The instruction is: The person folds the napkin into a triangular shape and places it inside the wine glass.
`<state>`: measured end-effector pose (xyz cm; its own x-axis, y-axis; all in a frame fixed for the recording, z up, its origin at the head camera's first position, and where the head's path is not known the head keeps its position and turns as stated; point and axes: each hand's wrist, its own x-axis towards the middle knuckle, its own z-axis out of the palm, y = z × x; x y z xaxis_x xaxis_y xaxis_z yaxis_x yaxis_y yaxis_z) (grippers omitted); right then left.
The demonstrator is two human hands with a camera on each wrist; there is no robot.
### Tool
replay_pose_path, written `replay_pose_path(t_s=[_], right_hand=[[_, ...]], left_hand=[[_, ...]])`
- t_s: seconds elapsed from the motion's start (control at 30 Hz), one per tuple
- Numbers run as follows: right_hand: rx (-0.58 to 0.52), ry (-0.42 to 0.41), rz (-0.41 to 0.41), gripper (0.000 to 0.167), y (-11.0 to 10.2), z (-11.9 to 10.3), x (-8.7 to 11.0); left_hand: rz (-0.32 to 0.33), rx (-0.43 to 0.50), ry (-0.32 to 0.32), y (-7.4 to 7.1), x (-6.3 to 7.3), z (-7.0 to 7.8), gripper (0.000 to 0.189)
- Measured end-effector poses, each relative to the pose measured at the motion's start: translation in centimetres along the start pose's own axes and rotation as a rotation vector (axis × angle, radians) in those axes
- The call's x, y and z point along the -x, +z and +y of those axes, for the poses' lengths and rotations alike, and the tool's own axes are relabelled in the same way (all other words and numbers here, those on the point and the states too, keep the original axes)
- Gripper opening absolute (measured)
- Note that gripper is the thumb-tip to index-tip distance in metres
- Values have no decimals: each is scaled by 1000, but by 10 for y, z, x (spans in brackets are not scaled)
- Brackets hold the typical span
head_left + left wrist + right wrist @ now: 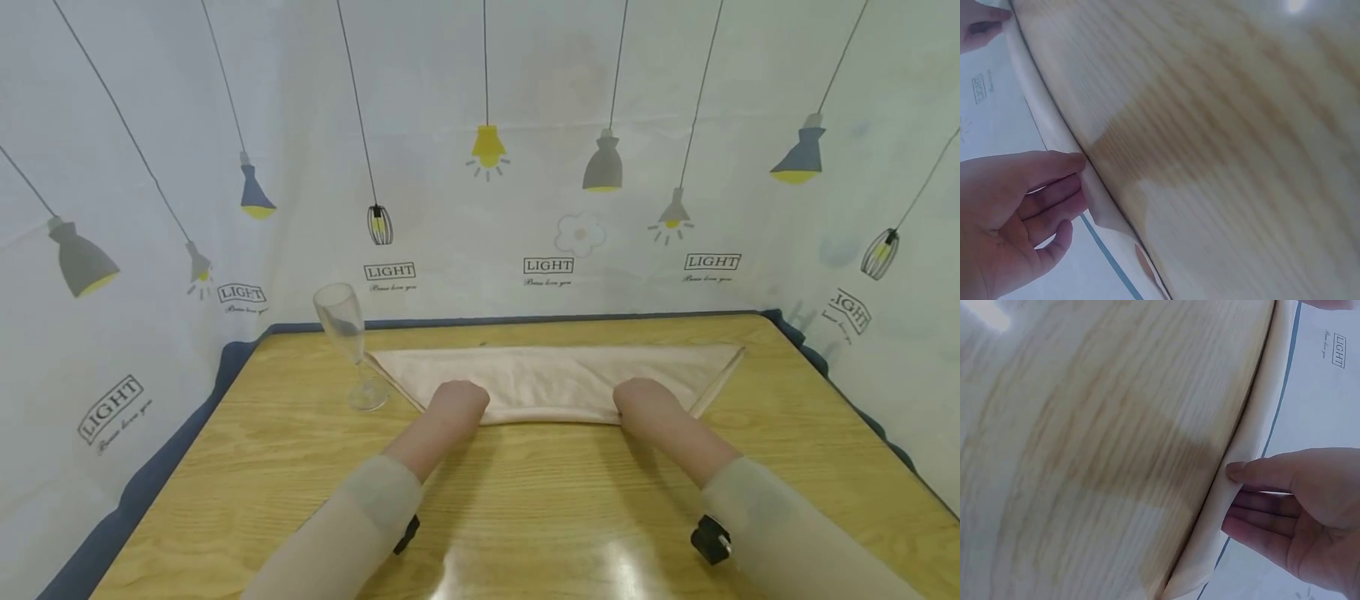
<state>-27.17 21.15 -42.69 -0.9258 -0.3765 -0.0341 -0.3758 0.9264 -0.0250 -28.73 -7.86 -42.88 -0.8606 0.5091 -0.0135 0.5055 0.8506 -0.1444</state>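
Several "LIGHT" labels (pixel 548 266) beyond cloth (pixel 555 379)

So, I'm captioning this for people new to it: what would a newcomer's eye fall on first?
Probably the pale folded cloth lying across the wooden table, its near edge pinched by the left hand and right hand. Next, perhaps, the clear stemmed glass at the cloth's left end, and the printed lamps on the white backdrop behind.
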Motion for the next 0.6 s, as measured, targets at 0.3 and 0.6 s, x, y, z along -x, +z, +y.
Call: replay_pose_path(t_s=[0.3, 0.6], right_hand=[[-28, -7, 5, 17, -4, 7, 5], [-58, 37, -21, 13, -4, 9, 0]], left_hand=[[-23, 151, -36, 3, 3, -2, 16], [5, 242, -87, 3, 0, -6, 13]])
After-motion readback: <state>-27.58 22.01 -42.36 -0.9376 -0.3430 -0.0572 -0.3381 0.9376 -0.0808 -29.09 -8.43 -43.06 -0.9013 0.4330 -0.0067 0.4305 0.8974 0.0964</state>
